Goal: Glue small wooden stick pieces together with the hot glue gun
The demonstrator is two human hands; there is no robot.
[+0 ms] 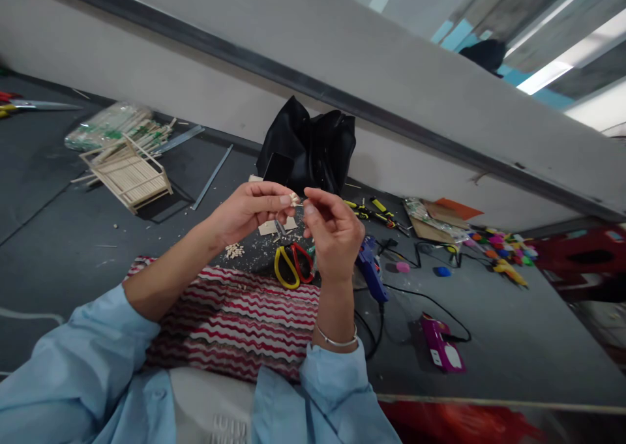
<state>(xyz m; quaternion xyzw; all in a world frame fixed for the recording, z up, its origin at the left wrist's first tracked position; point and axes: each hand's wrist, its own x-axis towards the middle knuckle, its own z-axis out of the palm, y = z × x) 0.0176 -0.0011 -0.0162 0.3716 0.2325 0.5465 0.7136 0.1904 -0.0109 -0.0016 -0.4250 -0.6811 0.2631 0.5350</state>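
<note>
My left hand (261, 209) is closed in a pinch on a small cluster of pale wooden bits (294, 199). Facing it, my right hand (335, 232) has thumb and forefinger pressed together; a thin pale sliver seems to stick out from the fingertips, too small to name. Both hands are raised above the dark table, fingertips close together. Below them lie scissors (287, 266) with one yellow and one red handle. A heap of small cut wooden pieces (235, 251) sits to their left, near a striped cloth (229, 326).
At left stands a small stick-built frame (130, 177) beside bagged sticks (110, 124) and a metal ruler (212, 177). A black bag (308, 144) leans on the wall. Rightward are a blue glue gun (372, 274) with its cord, pliers (376, 214), colourful pompoms (503, 245) and a purple box (443, 346).
</note>
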